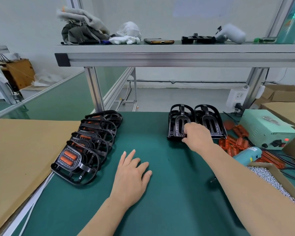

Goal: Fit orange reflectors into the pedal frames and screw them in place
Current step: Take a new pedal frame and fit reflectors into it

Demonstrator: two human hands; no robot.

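Two empty black pedal frames stand side by side at the back right of the green mat. My right hand (197, 136) grips the near edge of the left empty frame (178, 124); the other empty frame (209, 123) is just to its right. My left hand (133, 172) rests flat on the mat, fingers spread, holding nothing. A row of several finished pedals (85, 147) with orange reflectors fitted lies overlapped at the left. Loose orange reflectors (232, 138) are heaped at the right, partly hidden by my right forearm.
A teal electric screwdriver (247, 155) lies by the reflectors, next to a green power supply (266, 128). A cardboard box of small screws (269, 178) sits at the right edge. Brown cardboard (19, 150) covers the left. An aluminium shelf (177, 55) overhangs the back.
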